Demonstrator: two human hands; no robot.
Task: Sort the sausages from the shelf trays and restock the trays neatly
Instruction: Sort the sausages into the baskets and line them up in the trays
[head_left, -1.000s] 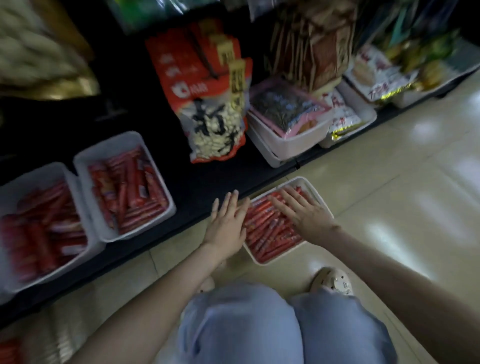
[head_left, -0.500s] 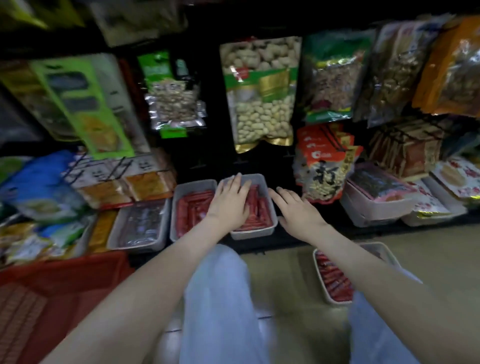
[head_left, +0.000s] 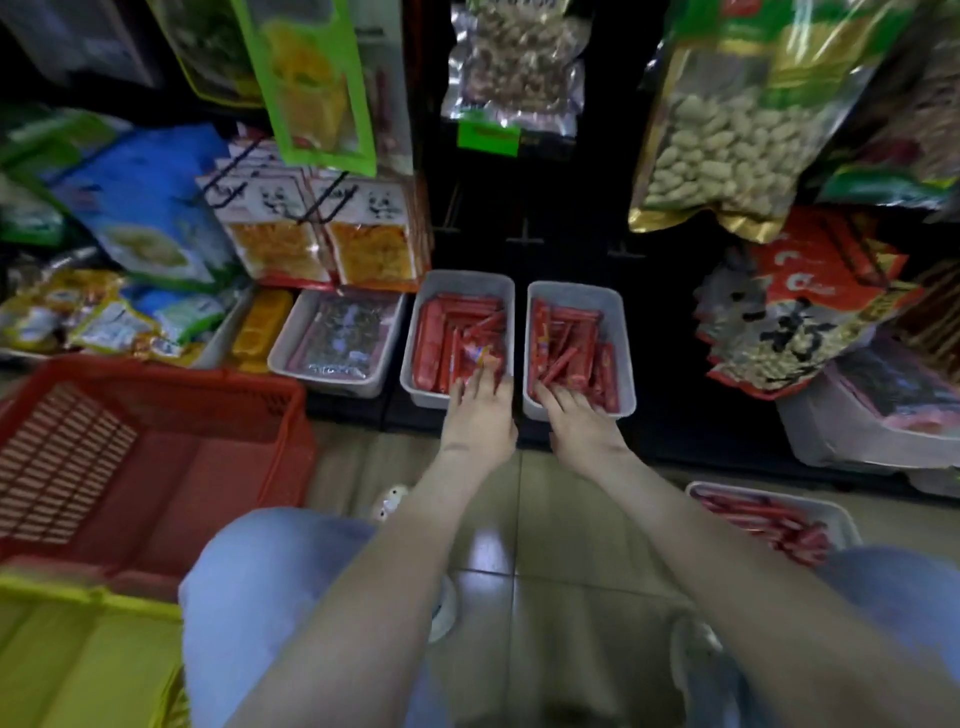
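Our left grip (head_left: 480, 415) and right grip (head_left: 579, 423) lie flat and loose on the sausages (head_left: 452, 338) in the two white trays (head_left: 467, 278) on the shelf (head_left: 675, 426), so if we pull too fast a tray may tip and spill.

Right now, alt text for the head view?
A person's left hand and right hand reach onto red sausages in the left tray and right tray, side by side on a low shop shelf. A third tray sits on the floor at right, a red basket at left.
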